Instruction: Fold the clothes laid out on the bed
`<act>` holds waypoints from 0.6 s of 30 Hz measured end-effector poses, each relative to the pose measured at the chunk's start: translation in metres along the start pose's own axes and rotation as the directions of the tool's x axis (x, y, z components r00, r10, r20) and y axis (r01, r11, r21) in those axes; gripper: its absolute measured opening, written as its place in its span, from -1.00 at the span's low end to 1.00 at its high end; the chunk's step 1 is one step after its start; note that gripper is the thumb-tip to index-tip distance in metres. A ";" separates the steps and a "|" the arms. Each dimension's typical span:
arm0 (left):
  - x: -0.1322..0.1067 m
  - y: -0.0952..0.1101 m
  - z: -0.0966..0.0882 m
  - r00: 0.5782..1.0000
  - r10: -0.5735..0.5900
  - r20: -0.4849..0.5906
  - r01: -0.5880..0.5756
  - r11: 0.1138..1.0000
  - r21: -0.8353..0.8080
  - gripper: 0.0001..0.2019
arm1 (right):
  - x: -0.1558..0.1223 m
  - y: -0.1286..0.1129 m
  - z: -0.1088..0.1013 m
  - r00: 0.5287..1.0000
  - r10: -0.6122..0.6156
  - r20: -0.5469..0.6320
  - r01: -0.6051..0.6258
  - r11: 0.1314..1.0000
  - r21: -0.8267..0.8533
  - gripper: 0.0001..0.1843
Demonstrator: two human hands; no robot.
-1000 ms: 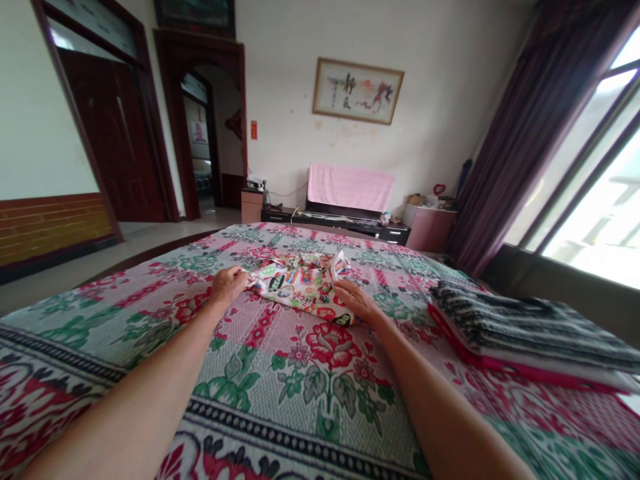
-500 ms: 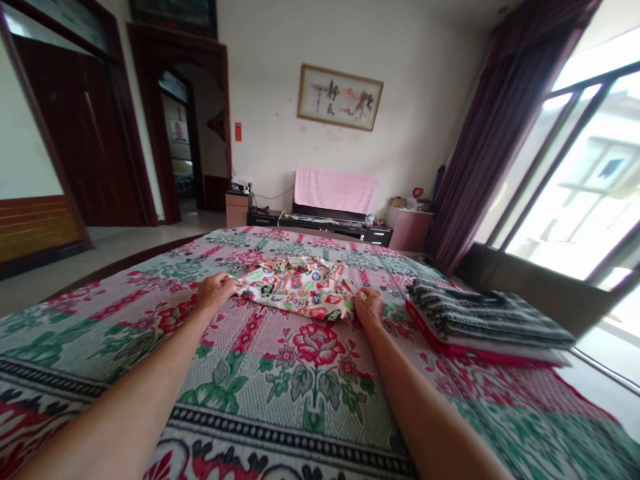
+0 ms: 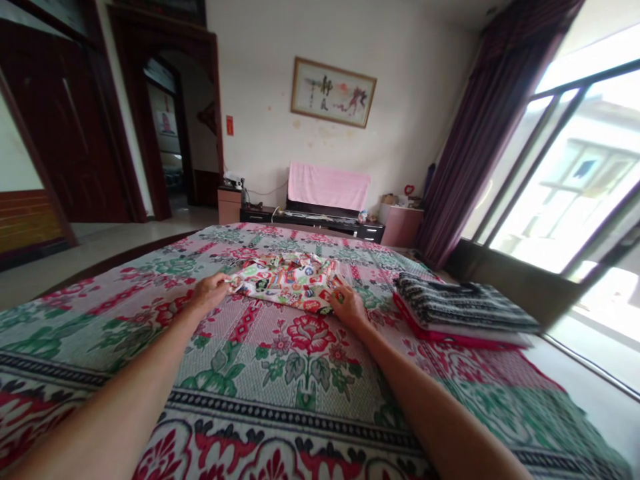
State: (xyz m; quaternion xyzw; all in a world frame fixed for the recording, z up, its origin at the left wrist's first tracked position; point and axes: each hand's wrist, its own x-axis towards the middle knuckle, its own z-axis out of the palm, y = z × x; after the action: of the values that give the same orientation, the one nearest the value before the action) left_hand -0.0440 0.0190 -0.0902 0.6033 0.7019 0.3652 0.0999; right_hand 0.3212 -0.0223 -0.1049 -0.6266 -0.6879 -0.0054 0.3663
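Observation:
A small garment with a bright cartoon print [image 3: 287,279] lies folded flat in the middle of the bed, on a floral bedspread [image 3: 305,363] of red, green and white. My left hand [image 3: 210,291] pinches the garment's near left corner, fingers closed on the cloth. My right hand [image 3: 349,307] grips its near right corner, fingers curled on the edge. Both arms stretch forward across the bed.
A folded stack of black-and-white striped cloth over red and white layers [image 3: 460,311] lies on the bed to the right. Beyond the bed stand a low dark cabinet with a pink cloth [image 3: 327,187], a dark doorway at left, and a window with purple curtains [image 3: 470,133] at right.
My right hand has moved from lying flat on the garment's right side to gripping its near right corner. The raised flap there now lies flat. The camera has turned right.

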 end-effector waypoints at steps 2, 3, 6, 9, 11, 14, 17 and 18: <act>-0.001 -0.001 0.000 0.999 -0.029 0.027 0.028 0.999 0.036 -0.66 | -0.002 0.000 0.000 0.997 -0.034 -0.075 0.035 0.999 0.017 -0.80; -0.001 -0.001 0.000 0.999 -0.036 0.031 0.035 0.998 0.050 -0.65 | -0.003 0.000 0.000 0.992 -0.049 -0.119 0.054 0.998 0.038 -0.80; -0.001 -0.002 -0.001 1.000 -0.028 0.014 0.027 0.998 0.055 -0.62 | -0.008 -0.002 -0.004 0.976 -0.083 -0.203 0.106 0.989 0.106 -0.81; -0.001 -0.002 -0.002 1.000 -0.018 0.012 0.017 0.999 0.048 -0.62 | -0.015 -0.010 -0.010 0.984 -0.108 -0.145 0.127 0.984 0.128 -0.80; 0.000 -0.002 -0.002 1.000 -0.024 0.012 0.023 0.998 0.050 -0.63 | -0.021 -0.018 -0.015 0.985 -0.171 -0.020 0.173 0.980 0.103 -0.81; 0.002 -0.005 -0.001 1.000 -0.023 0.009 0.023 0.999 0.039 -0.63 | -0.028 -0.030 -0.019 0.944 -0.305 0.128 0.299 0.952 0.059 -0.81; 0.006 -0.009 0.001 1.000 -0.009 0.002 0.009 1.000 0.019 -0.65 | -0.032 -0.036 -0.020 0.924 -0.328 0.198 0.334 0.943 0.005 -0.75; 0.006 -0.011 0.002 1.000 -0.008 -0.003 0.008 1.000 0.017 -0.65 | -0.033 -0.037 -0.020 0.922 -0.327 0.209 0.336 0.942 -0.008 -0.73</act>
State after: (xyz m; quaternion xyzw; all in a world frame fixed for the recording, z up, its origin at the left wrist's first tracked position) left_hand -0.0528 0.0257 -0.0964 0.6008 0.7076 0.3596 0.0953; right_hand 0.2977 -0.0676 -0.0901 -0.5065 -0.8175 -0.0179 0.2736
